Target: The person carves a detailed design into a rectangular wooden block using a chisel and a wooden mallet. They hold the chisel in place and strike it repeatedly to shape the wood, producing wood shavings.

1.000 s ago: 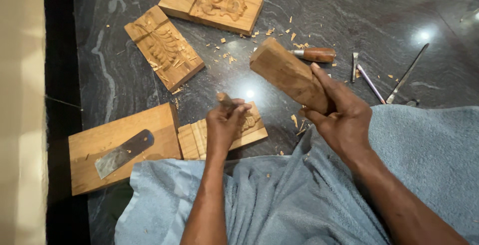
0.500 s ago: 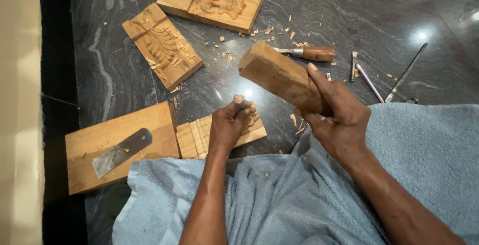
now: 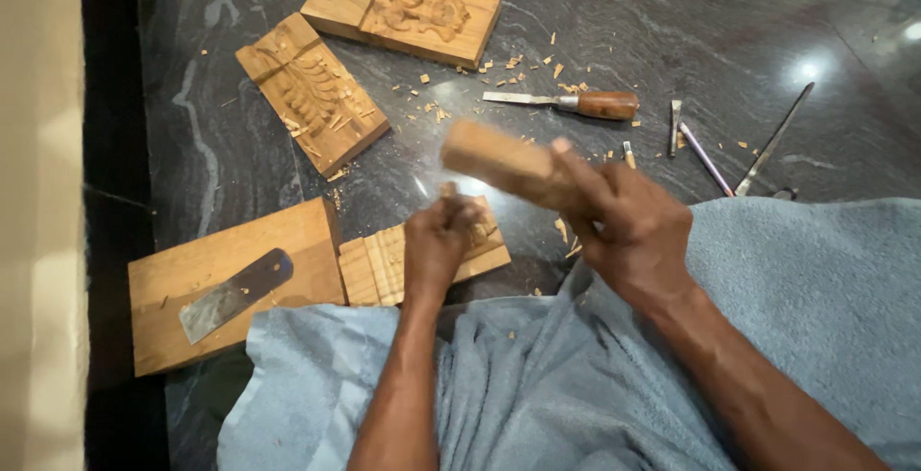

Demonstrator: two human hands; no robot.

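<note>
My right hand point(image 3: 628, 226) grips a wooden mallet block point(image 3: 494, 159), blurred with motion, its head just above my left hand. My left hand point(image 3: 436, 241) is closed around a small chisel held upright; only its top end point(image 3: 447, 189) shows above the fist. The chisel stands on a small carved wooden panel point(image 3: 384, 265) lying on the dark stone floor against my blue cloth-covered lap point(image 3: 537, 385). The carving under the hand is hidden.
A plain board point(image 3: 288, 241) with a flat metal blade point(image 3: 230, 294) lies at left. Two carved panels point(image 3: 317, 92) point(image 3: 413, 12) lie farther off. A wooden-handled chisel point(image 3: 566, 102), several thin metal tools point(image 3: 705, 145) and wood chips are scattered on the floor.
The mallet block has swung down and leftward, from raised beside my right hand to just over the chisel top. My left hand has stayed on the panel.
</note>
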